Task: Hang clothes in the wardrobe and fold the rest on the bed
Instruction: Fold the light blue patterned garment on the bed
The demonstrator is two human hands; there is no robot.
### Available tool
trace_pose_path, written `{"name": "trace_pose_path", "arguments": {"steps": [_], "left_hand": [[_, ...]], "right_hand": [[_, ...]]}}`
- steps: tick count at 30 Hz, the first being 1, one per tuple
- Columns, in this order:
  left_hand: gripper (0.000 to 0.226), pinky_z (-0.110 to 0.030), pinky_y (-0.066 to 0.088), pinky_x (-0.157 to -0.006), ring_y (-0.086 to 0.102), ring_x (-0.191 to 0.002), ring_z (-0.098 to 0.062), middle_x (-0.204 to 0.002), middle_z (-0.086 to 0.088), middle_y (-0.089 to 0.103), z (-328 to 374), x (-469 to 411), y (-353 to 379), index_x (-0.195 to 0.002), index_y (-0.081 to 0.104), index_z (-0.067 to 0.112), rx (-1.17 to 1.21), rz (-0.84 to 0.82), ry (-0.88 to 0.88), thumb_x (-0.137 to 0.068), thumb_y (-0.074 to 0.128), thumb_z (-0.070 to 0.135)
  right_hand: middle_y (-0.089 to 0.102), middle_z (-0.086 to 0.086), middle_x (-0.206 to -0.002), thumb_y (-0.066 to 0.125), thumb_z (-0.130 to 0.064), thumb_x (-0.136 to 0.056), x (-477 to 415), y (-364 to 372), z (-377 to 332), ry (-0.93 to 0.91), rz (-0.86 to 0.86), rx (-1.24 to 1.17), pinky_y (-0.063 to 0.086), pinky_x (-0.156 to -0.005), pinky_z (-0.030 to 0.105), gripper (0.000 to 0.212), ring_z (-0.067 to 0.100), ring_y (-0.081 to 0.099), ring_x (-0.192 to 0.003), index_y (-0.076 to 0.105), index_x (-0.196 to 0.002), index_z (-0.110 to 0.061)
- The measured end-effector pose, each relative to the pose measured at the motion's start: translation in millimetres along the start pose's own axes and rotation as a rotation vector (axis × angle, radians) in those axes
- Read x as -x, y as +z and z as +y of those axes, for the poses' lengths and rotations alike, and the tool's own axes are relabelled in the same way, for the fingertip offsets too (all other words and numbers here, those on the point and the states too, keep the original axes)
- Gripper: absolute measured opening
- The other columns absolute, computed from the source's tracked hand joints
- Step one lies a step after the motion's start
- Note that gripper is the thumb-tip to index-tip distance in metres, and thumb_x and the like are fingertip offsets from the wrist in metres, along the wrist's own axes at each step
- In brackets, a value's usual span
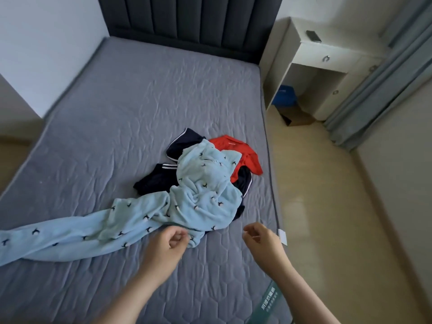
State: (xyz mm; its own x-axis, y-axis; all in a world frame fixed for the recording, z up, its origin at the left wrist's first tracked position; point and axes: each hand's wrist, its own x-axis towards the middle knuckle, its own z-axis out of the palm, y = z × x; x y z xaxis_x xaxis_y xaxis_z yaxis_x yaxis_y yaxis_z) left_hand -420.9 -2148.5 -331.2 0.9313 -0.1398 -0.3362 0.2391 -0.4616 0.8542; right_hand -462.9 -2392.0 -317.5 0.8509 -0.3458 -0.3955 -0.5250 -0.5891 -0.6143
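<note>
Pale-blue garment [187,195]: left hand [169,242] loosely curled at hem; right hand [263,238] likewise; both empty.

Blue garment [131,220] past left edge

2 bare arms reach forward from the bottom edge: the left forearm [131,295] slants up to the right, the right forearm [304,293] up to the left. The left hand [169,244] has fingers curled toward the thumb; whether they pinch anything is unclear. The right hand [261,239] hovers with fingers loosely curled, holding nothing
</note>
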Motion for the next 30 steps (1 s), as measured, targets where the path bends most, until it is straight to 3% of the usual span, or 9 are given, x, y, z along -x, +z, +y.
{"name": "trace_pose_path", "arguments": {"steps": [4, 9, 17, 19, 21, 23, 25, 30], "left_hand": [[0.012, -0.01, 0.044, -0.068, 0.062, -0.083, 0.0, -0.087, 0.01, 0.068, -20, -20, 3, -0.086, 0.064, 0.032, -0.028, -0.015, -0.038, -0.088, 0.066, 0.02], [0.007, -0.021, 0.047, -0.075, 0.06, -0.087, -0.001, -0.09, 0.011, 0.066, -50, -57, 14, -0.091, 0.066, 0.027, -0.07, 0.025, -0.107, -0.089, 0.064, 0.02], [0.006, -0.005, 0.038, -0.06, 0.055, -0.077, 0.006, -0.085, 0.016, 0.062, -110, -117, 40, -0.095, 0.064, 0.025, -0.162, 0.11, -0.159, -0.09, 0.062, 0.022], [0.009, -0.015, 0.044, -0.069, 0.057, -0.08, 0.004, -0.087, 0.016, 0.063, -126, -128, 48, -0.098, 0.065, 0.023, -0.171, 0.108, -0.184, -0.089, 0.062, 0.023], [0.01, -0.02, 0.047, -0.074, 0.058, -0.082, 0.002, -0.087, 0.016, 0.063, -143, -140, 55, -0.099, 0.066, 0.022, -0.165, 0.115, -0.206, -0.089, 0.063, 0.023], [0.008, -0.005, 0.04, -0.065, 0.053, -0.076, 0.011, -0.083, 0.018, 0.061, -158, -151, 62, -0.096, 0.065, 0.022, -0.163, 0.125, -0.203, -0.088, 0.063, 0.02], [0.007, -0.001, 0.038, -0.06, 0.051, -0.074, 0.013, -0.082, 0.019, 0.059, -175, -163, 69, -0.096, 0.063, 0.021, -0.139, 0.122, -0.214, -0.089, 0.063, 0.018], [0.008, -0.005, 0.039, -0.062, 0.054, -0.081, 0.011, -0.089, 0.014, 0.063, -217, -186, 87, -0.097, 0.063, 0.021, -0.099, 0.09, -0.234, -0.09, 0.062, 0.019]], "right_hand": [[0.06, -0.017, -0.091, 0.055, -0.03, -0.094, -28, 19, 7, -0.015, -0.063, 0.054, 0.037, -0.059, 0.007, 0.013, -0.005, 0.055, -0.082, 0.061, -0.106, -0.027], [0.062, -0.001, -0.116, 0.054, -0.026, -0.095, -86, 49, 23, -0.049, -0.148, 0.127, 0.039, -0.075, 0.018, 0.028, 0.01, 0.057, -0.1, 0.059, -0.122, -0.016], [0.062, -0.001, -0.123, 0.052, -0.026, -0.096, -186, 109, 61, -0.059, -0.243, 0.222, 0.041, -0.084, 0.023, 0.029, 0.014, 0.058, -0.108, 0.059, -0.122, -0.014], [0.06, 0.0, -0.126, 0.051, -0.026, -0.096, -207, 127, 71, -0.044, -0.261, 0.246, 0.045, -0.086, 0.028, 0.031, 0.016, 0.058, -0.11, 0.057, -0.124, -0.015], [0.056, 0.002, -0.133, 0.05, -0.025, -0.096, -229, 144, 78, -0.025, -0.271, 0.246, 0.047, -0.087, 0.03, 0.039, 0.019, 0.057, -0.113, 0.052, -0.134, -0.015], [0.05, 0.004, -0.14, 0.05, -0.026, -0.096, -246, 161, 84, -0.013, -0.28, 0.241, 0.046, -0.09, 0.032, 0.048, 0.022, 0.054, -0.119, 0.044, -0.142, -0.017], [0.044, 0.006, -0.146, 0.051, -0.027, -0.096, -264, 180, 89, -0.017, -0.283, 0.263, 0.042, -0.096, 0.033, 0.054, 0.023, 0.048, -0.127, 0.037, -0.147, -0.016], [0.034, 0.009, -0.151, 0.053, -0.031, -0.095, -304, 221, 103, 0.025, -0.276, 0.259, 0.037, -0.102, 0.036, 0.064, 0.026, 0.039, -0.134, 0.025, -0.15, -0.014]]}}
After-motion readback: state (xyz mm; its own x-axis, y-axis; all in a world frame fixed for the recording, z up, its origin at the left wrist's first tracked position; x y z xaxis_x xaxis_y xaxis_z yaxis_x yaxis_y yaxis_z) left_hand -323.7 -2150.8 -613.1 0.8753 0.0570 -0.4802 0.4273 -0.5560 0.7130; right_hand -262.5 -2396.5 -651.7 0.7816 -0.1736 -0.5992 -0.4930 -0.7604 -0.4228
